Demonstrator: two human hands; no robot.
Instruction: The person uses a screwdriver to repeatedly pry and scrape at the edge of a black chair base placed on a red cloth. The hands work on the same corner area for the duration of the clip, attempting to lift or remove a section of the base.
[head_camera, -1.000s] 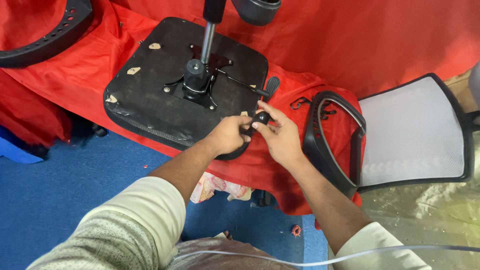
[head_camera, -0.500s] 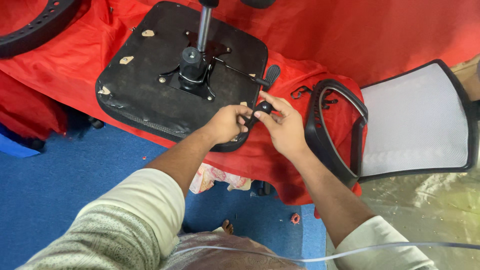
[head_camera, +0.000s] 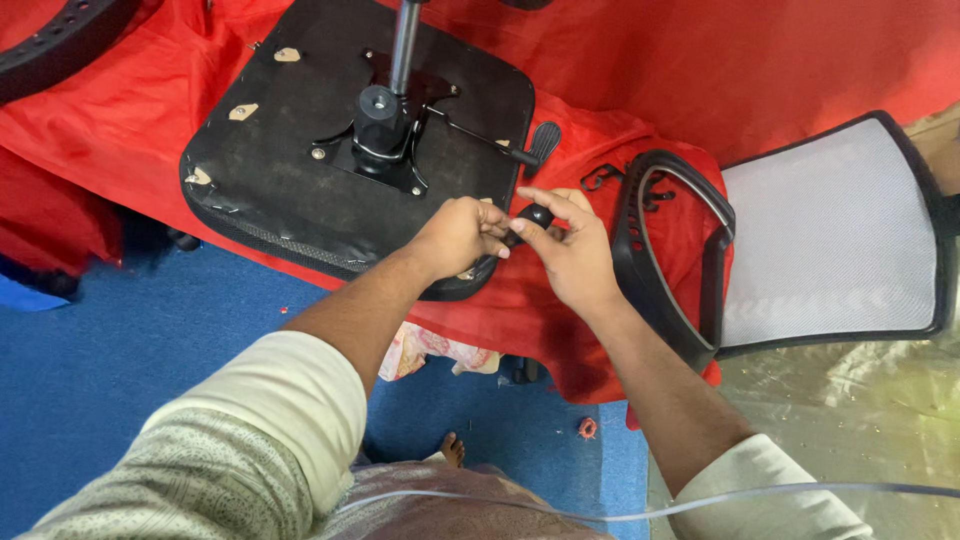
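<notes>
Nearest the camera: grey patterned sleeves and a thin clear cord (head_camera: 640, 515) across the bottom of view. Blue floor (head_camera: 90, 370) below, with a bare toe (head_camera: 452, 448) and a small red ring (head_camera: 587, 428) lying on it. A crumpled pale wrapper (head_camera: 425, 350) sits under the cloth edge.

Both forearms reach up to the front edge of the counter, which is draped in red cloth (head_camera: 800, 60). Left hand (head_camera: 458, 235) is curled nearly closed, fingertips pinching one side of a small black knob (head_camera: 533, 217). Right hand (head_camera: 570, 250) is partly closed, thumb and forefinger gripping the other side of the same knob. The knob is held between the two hands, just off the near right corner of the upturned seat (head_camera: 300, 160).

The black seat lies underside up on the cloth, metal mechanism (head_camera: 385, 130) bolted at its centre, gas cylinder (head_camera: 403, 40) standing up from it. A lever with paddle handle (head_camera: 543, 143) sticks out to the right, just above the hands.

Right of the hands: black armrest (head_camera: 660, 250) lying beside a grey mesh backrest (head_camera: 825, 240). Far upper left, another curved black plastic part (head_camera: 60, 45).
</notes>
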